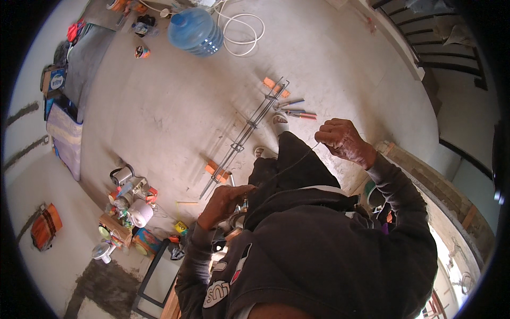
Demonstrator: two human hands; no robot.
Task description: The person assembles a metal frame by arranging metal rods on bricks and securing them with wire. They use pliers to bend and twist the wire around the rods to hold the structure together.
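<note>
I see the wire [289,165] run from left hand [226,204] toward 2 o'clock to right hand [342,139], both pinching it, hands well apart.

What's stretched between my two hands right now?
In the head view, a thin wire runs from the left hand up to the raised right hand, crossing the dark trousers.

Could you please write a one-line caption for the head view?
Person's left hand and raised right hand stretch a thin wire above a rebar cage on the concrete floor.
</note>
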